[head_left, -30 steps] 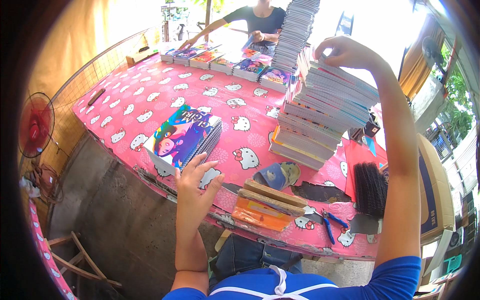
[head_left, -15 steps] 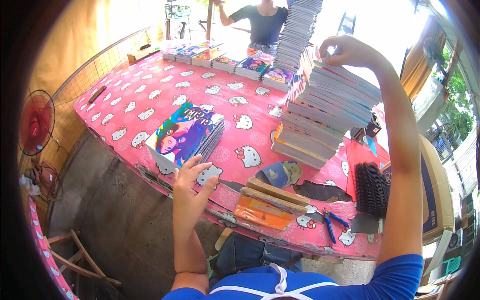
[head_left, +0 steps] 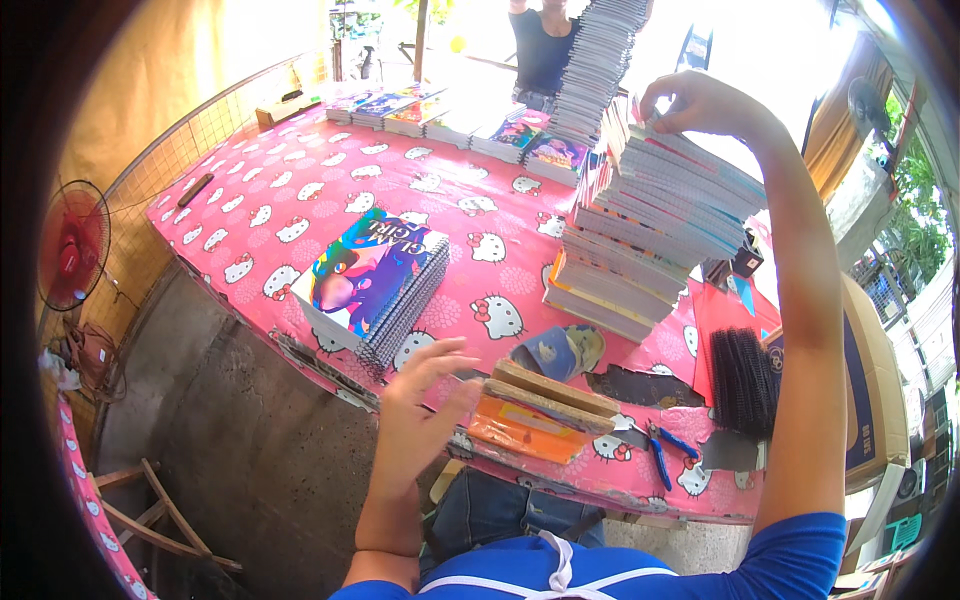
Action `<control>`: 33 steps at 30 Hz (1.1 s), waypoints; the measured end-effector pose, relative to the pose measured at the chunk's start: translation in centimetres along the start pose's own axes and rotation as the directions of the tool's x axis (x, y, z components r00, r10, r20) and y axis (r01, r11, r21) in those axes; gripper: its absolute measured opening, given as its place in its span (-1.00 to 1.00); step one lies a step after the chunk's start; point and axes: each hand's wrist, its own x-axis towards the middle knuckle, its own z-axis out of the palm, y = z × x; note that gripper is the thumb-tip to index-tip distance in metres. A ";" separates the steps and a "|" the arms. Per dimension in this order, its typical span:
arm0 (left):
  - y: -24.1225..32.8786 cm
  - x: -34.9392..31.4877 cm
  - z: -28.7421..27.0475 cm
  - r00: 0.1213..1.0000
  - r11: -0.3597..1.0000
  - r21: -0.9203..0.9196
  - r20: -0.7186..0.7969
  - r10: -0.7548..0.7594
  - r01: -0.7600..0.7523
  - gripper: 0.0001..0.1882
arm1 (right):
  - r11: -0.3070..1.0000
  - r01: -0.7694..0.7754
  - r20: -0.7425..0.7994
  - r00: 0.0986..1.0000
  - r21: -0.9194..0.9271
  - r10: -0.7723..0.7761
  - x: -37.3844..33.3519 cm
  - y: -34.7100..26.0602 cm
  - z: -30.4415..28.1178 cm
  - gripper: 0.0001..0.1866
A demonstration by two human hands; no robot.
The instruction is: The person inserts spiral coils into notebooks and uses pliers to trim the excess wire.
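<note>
Paper notebooks [head_left: 375, 275], glossy and coil-edged, lay piled left of the leaning, ridged stack [head_left: 660, 230]. At that stack's top the right hand [head_left: 700, 105] curled, grip unclear; left of it, the left hand [head_left: 420, 412] spread loosely, empty.

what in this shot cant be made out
In the head view:
Right hand: whether it pinches anything; glare and its curled pose hide this.
Tall back stack: its top, cut off by the upper edge.
Co-worker: most of the head, cut off by the upper edge.
Cardboard box: part of its side, hidden behind the right forearm.
</note>
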 end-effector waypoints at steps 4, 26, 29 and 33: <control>0.8 0.0 3.2 0.993 0.998 0.025 0.109 0.048 -0.051 -0.76 | 0.999 -0.035 0.035 0.999 0.011 0.034 0.0 -0.6 -0.6 -0.87; -2.3 -0.6 9.2 0.945 0.874 0.363 0.168 0.280 -0.323 -0.81 | 0.987 -0.105 -0.241 0.968 -0.122 0.073 -0.5 -0.4 1.5 -0.75; -2.1 -0.6 9.2 0.946 0.878 0.355 0.168 0.278 -0.321 -0.81 | 0.974 -0.130 -0.397 0.917 -0.188 0.046 -0.8 -0.4 2.6 -0.74; -2.2 -0.7 9.1 0.943 0.871 0.364 0.165 0.288 -0.330 -0.81 | 0.966 -0.217 -0.524 0.844 -0.137 0.115 -1.3 -0.5 3.1 -0.73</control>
